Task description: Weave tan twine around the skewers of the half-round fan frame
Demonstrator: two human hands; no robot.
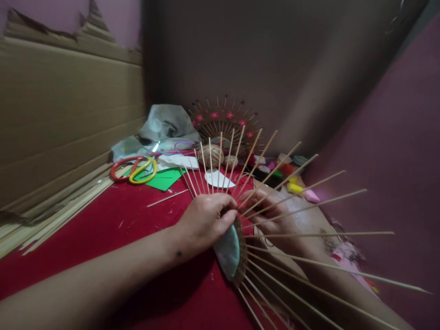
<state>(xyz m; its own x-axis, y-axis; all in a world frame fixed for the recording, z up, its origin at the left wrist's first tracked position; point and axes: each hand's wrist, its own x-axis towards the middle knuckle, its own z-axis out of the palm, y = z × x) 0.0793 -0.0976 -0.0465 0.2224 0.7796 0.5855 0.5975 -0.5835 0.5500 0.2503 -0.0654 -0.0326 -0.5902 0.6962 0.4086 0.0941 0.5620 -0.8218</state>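
Observation:
A half-round base with a pale blue-green face and a brown, twine-like curved edge stands tilted over the red cloth. Many thin bamboo sticks fan out from that edge. My left hand is closed on the base's upper end, thumb and fingers pinched by the stick roots. Behind the sticks, my right hand has its fingers bent together close to my left fingertips. The sticks partly cover it, and what it pinches is too hidden to make out.
Scissors with red and yellow handles lie by green paper. Behind are twine balls and a flowered fan piece. Loose sticks line the cardboard at left. Colourful small pieces lie right.

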